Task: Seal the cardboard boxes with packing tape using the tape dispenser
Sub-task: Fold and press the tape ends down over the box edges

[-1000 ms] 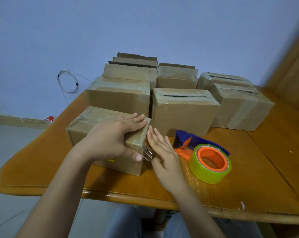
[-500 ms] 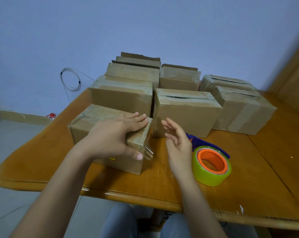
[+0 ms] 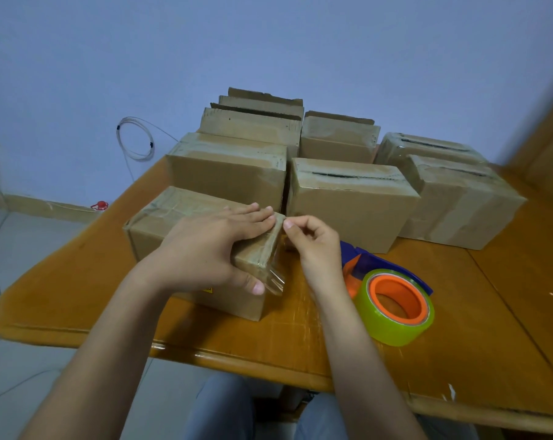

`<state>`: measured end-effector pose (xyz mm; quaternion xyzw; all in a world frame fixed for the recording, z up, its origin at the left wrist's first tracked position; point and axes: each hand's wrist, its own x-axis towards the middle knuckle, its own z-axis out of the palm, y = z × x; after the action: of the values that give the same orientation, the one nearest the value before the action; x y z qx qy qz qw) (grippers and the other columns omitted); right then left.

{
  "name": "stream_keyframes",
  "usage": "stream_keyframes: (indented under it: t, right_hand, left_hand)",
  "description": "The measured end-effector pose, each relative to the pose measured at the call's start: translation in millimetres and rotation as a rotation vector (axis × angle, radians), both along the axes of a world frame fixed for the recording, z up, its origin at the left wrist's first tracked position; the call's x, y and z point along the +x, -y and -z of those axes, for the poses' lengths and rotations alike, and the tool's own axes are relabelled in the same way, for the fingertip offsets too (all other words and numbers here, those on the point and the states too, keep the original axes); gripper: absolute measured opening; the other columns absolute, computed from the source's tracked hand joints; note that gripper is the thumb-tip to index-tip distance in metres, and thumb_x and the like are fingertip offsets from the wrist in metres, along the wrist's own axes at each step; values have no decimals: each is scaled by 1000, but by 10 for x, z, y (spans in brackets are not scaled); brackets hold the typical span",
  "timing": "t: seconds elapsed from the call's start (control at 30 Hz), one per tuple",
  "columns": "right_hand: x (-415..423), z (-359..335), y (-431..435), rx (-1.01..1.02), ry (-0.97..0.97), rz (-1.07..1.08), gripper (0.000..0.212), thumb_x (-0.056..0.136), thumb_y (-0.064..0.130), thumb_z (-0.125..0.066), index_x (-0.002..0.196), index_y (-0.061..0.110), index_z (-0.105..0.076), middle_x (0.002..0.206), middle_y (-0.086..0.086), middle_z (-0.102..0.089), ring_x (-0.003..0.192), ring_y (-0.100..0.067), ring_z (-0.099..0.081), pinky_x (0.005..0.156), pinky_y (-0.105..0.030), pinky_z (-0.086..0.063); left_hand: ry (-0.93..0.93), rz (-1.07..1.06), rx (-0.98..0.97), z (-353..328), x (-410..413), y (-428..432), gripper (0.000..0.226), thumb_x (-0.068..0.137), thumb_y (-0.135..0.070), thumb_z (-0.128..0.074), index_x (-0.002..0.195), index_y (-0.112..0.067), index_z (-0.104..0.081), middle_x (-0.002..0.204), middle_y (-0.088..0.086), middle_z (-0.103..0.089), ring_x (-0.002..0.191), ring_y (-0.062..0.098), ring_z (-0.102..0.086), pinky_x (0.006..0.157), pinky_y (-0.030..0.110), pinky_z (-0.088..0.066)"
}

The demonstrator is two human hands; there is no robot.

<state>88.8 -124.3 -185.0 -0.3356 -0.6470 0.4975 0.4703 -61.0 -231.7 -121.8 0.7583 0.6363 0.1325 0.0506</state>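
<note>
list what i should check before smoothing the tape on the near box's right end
1. Near box held steady under the left hand: ok.
2. Loose tape end at the front corner stuck down: not ok, it stands off the box.
3. Right hand gripping tape at the top corner: cannot tell.
4. Tape dispenser lying on the table beside the right hand: ok.

The left hand (image 3: 205, 246), right hand (image 3: 316, 242) and forearms (image 3: 110, 328) are bare; the trousers (image 3: 221, 408) are pale grey-blue.
</note>
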Motion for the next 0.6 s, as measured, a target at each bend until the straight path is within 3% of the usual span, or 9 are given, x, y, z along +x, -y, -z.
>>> stream_keyframes:
  t: [0.17, 0.27, 0.47, 0.6]
  right_hand:
    - [-25, 37, 54, 152, 7, 121, 11, 88, 11, -65, 81, 17, -71, 84, 3, -67, 84, -8, -63, 79, -27, -52]
    - [-54, 54, 89, 311, -2, 166, 11, 89, 6, -63, 85, 12, -72, 86, 5, -65, 85, -4, -62, 77, -20, -50]
    - [-5, 208, 157, 503, 121, 113, 30, 89, 5, -53, 116, 4, -66, 111, -1, -56, 112, -11, -52, 98, -23, -44]
    - [58, 208, 192, 509, 150, 75, 38, 82, 3, -49, 116, 9, -66, 113, 0, -54, 114, -15, -49, 98, -31, -45]
  left_hand:
    - [4, -15, -12, -14, 28, 3, 107, 56, -80, -55, 147, -43, -14, 144, -36, -4, 132, -19, 4, 98, 8, -15]
    - [19, -11, -6, -7, 22, -4, 108, 51, -83, -51, 144, -45, -10, 145, -37, -5, 132, -20, 4, 97, 7, -14]
    - [16, -27, -22, -21, 34, -11, 107, 54, -76, -56, 148, -40, -18, 145, -35, -5, 133, -18, 3, 98, 12, -20]
    - [9, -36, -22, -30, 49, 1, 107, 63, -72, -71, 149, -38, -19, 149, -32, -8, 134, -16, 3, 97, 14, -21]
